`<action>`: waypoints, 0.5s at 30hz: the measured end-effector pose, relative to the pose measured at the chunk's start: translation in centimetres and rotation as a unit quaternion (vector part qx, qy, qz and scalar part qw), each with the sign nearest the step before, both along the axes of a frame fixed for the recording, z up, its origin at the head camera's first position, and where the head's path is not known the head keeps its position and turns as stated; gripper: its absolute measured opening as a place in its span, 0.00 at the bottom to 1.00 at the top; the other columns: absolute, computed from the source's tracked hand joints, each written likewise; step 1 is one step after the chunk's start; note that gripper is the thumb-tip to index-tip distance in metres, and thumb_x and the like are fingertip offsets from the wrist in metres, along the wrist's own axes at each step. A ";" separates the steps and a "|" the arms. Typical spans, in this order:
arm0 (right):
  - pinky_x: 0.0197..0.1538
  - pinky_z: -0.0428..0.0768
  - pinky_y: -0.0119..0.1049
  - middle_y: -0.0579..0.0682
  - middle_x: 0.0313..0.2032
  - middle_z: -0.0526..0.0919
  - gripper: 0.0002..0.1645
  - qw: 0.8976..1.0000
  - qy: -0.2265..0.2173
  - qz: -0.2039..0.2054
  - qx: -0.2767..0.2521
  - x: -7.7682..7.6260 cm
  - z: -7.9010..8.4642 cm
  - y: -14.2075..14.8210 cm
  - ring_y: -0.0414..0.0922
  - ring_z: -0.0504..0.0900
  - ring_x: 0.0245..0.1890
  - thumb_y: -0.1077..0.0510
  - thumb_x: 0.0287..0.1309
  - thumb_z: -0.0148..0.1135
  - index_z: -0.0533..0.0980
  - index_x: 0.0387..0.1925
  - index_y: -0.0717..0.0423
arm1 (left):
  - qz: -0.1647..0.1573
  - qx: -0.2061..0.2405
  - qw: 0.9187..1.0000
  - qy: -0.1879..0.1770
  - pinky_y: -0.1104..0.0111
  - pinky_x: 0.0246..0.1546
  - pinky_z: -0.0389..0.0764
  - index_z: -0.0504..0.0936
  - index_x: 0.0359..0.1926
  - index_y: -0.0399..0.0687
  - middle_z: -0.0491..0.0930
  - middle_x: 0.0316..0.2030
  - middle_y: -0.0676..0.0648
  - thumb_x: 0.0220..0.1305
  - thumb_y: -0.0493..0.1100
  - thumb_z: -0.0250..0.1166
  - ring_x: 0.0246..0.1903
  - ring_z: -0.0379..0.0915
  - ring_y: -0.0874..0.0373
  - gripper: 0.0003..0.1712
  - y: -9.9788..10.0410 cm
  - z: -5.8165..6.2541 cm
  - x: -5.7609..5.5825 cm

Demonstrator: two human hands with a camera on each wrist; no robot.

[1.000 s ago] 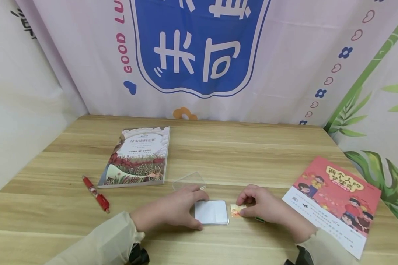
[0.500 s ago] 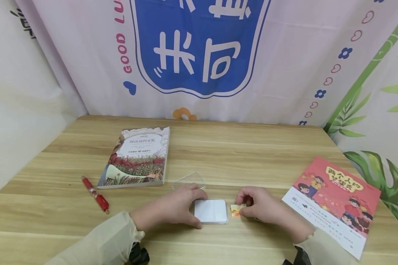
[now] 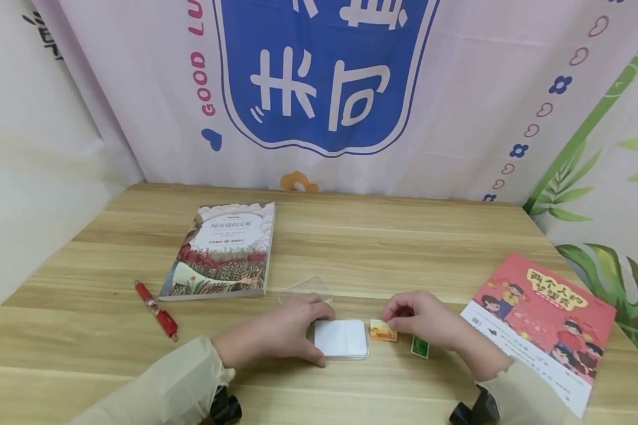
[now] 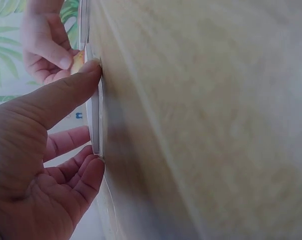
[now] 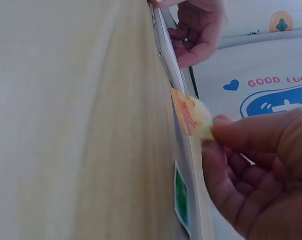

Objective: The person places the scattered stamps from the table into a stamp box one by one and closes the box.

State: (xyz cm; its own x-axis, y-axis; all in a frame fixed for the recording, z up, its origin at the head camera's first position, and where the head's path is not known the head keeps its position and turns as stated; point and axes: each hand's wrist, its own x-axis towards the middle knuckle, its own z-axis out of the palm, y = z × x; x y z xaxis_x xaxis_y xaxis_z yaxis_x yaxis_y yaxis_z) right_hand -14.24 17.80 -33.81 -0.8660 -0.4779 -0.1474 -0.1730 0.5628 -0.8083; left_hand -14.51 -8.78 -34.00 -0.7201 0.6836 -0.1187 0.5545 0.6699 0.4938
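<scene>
My left hand (image 3: 284, 330) grips a flat clear plastic case (image 3: 341, 339) with a white filling, thumb at its near edge and fingers at the far one. In the left wrist view the case (image 4: 95, 120) stands edge-on between thumb and fingers. Between thumb and index finger, my right hand (image 3: 422, 321) pinches a small yellow-orange stamp (image 3: 383, 331) by its corner. The right wrist view has this stamp (image 5: 190, 114) tilted and slightly bent. Just below the right hand, a green stamp with a white border (image 3: 420, 346) lies on the table, partly covered by the hand.
A clear plastic lid (image 3: 305, 289) lies behind the left hand. Farther left are a thick book (image 3: 220, 251) and a red pen (image 3: 156, 310). On the right lies a red and white booklet (image 3: 544, 324). A printed curtain (image 3: 457, 118) hangs behind the wooden table (image 3: 404, 242).
The right hand has lifted a little with the pinched yellow-orange stamp, and more of the green stamp shows beneath it. The left hand keeps its grip on the case.
</scene>
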 end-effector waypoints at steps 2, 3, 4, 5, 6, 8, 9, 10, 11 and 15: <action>0.34 0.73 0.30 0.49 0.30 0.77 0.05 1.000 -0.012 0.004 -0.016 -0.2 0.0 0.2 0.43 0.71 0.32 0.62 0.56 0.60 0.78 0.34 0.60 | 0.001 -0.001 1.000 -0.005 0.70 0.44 0.73 0.76 0.51 0.46 0.73 0.44 0.51 0.39 0.51 0.77 0.41 0.69 0.61 0.36 0.0 0.0 0.0; 0.34 0.74 0.30 0.50 0.31 0.77 0.06 1.000 -0.019 0.005 -0.024 -0.2 0.0 0.2 0.43 0.72 0.32 0.63 0.55 0.60 0.78 0.35 0.60 | 0.002 -0.002 1.000 -0.007 0.69 0.45 0.73 0.76 0.51 0.46 0.73 0.45 0.51 0.39 0.51 0.77 0.42 0.69 0.61 0.36 0.0 0.1 0.0; 0.35 0.75 0.30 0.50 0.31 0.77 0.06 0.999 -0.025 0.005 -0.033 -0.2 0.0 0.2 0.43 0.72 0.32 0.63 0.55 0.60 0.78 0.35 0.61 | 0.003 -0.003 1.000 -0.009 0.69 0.46 0.73 0.75 0.51 0.46 0.73 0.46 0.51 0.39 0.52 0.77 0.43 0.69 0.60 0.36 0.0 0.1 0.0; 0.35 0.76 0.31 0.50 0.31 0.77 0.06 0.999 -0.031 0.006 -0.040 -0.3 0.0 0.2 0.43 0.73 0.32 0.63 0.55 0.60 0.78 0.35 0.61 | 0.003 -0.004 1.000 -0.011 0.69 0.46 0.73 0.75 0.51 0.47 0.73 0.46 0.51 0.39 0.52 0.77 0.43 0.69 0.60 0.36 0.0 0.1 0.0; 0.35 0.76 0.31 0.51 0.32 0.77 0.07 0.998 -0.037 0.008 -0.050 -0.3 0.0 0.1 0.44 0.73 0.32 0.63 0.55 0.60 0.77 0.36 0.62 | 0.004 -0.005 1.000 -0.013 0.68 0.47 0.73 0.75 0.51 0.47 0.73 0.47 0.51 0.39 0.52 0.77 0.44 0.69 0.60 0.36 0.0 0.2 0.1; 0.36 0.78 0.32 0.51 0.32 0.77 0.07 0.997 -0.048 0.010 -0.064 -0.3 -0.1 -0.2 0.43 0.74 0.32 0.63 0.55 0.60 0.77 0.36 0.63 | 0.004 -0.004 1.000 -0.016 0.68 0.47 0.73 0.75 0.51 0.46 0.73 0.47 0.51 0.39 0.52 0.77 0.44 0.69 0.60 0.36 0.0 0.2 0.1; 0.36 0.78 0.32 0.51 0.33 0.78 0.07 0.996 -0.053 0.010 -0.070 -0.4 -0.1 -0.4 0.44 0.75 0.32 0.63 0.55 0.60 0.77 0.36 0.63 | 0.005 -0.004 1.000 -0.019 0.68 0.47 0.73 0.75 0.51 0.47 0.73 0.47 0.51 0.39 0.52 0.77 0.44 0.68 0.60 0.36 0.0 0.3 0.1; 0.36 0.79 0.32 0.51 0.33 0.78 0.08 0.995 -0.058 0.012 -0.076 -0.4 -0.1 -0.6 0.43 0.75 0.33 0.63 0.55 0.60 0.77 0.36 0.63 | 0.006 -0.004 1.000 -0.021 0.68 0.47 0.73 0.75 0.51 0.47 0.73 0.47 0.51 0.39 0.52 0.76 0.44 0.68 0.60 0.36 0.0 0.3 0.1; 0.37 0.79 0.32 0.51 0.33 0.77 0.08 0.995 -0.061 0.014 -0.082 -0.4 -0.1 -0.8 0.43 0.75 0.33 0.62 0.55 0.60 0.77 0.37 0.63 | 0.007 -0.004 1.000 -0.023 0.68 0.47 0.73 0.75 0.52 0.47 0.73 0.47 0.51 0.40 0.52 0.76 0.44 0.68 0.60 0.36 0.0 0.3 0.1; 0.37 0.78 0.31 0.51 0.33 0.77 0.10 0.993 -0.066 0.023 -0.095 -0.6 -0.1 -1.4 0.43 0.75 0.33 0.63 0.55 0.61 0.76 0.38 0.65 | 0.008 0.000 1.000 -0.024 0.68 0.47 0.73 0.75 0.52 0.47 0.73 0.47 0.51 0.40 0.52 0.76 0.44 0.68 0.61 0.36 -0.1 0.2 0.1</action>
State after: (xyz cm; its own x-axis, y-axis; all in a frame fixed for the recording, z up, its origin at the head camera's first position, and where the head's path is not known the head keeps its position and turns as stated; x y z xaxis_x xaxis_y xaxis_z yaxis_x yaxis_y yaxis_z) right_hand -14.82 16.40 -33.95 -0.8218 -0.5465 -0.1612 -0.0808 0.3919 -0.9165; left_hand -14.40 -8.85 -33.81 -0.7244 0.6722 -0.1532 0.5193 0.6781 0.5202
